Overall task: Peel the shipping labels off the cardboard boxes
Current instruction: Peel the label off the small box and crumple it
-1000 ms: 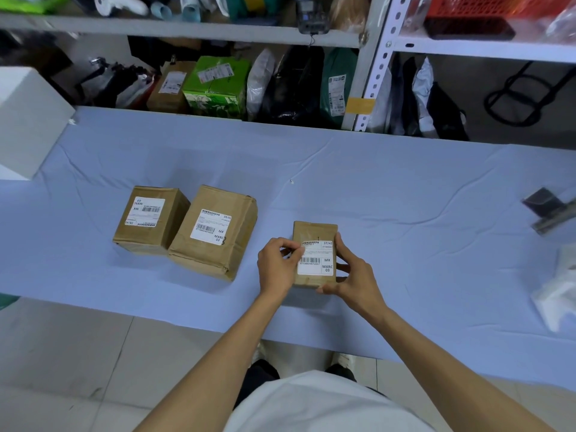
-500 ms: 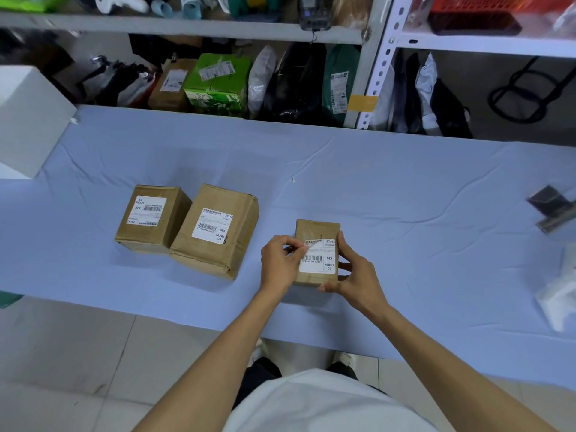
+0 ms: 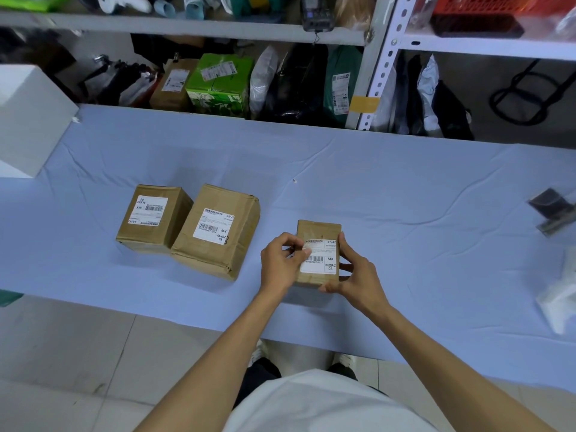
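Three cardboard boxes stand on the blue-covered table [image 3: 405, 194]. A small box [image 3: 318, 229] sits near the front edge, and its white shipping label [image 3: 321, 260] faces up. My left hand [image 3: 280, 263] pinches the label's upper left corner, which curls up slightly. My right hand [image 3: 355, 272] grips the box's right side and front corner. To the left stand a medium box [image 3: 218, 232] and a smaller box [image 3: 152, 216], each with a flat white label on top.
A white block [image 3: 28, 120] stands at the table's far left. A dark clip-like object [image 3: 551, 210] and white crumpled material [image 3: 561, 294] lie at the right edge. Shelves with parcels and bags [image 3: 218, 79] run behind the table. Tiled floor lies below the front edge.
My left thumb and fingers have worked at the label's upper left corner, which now looks slightly lifted. The box and my right hand have barely moved.
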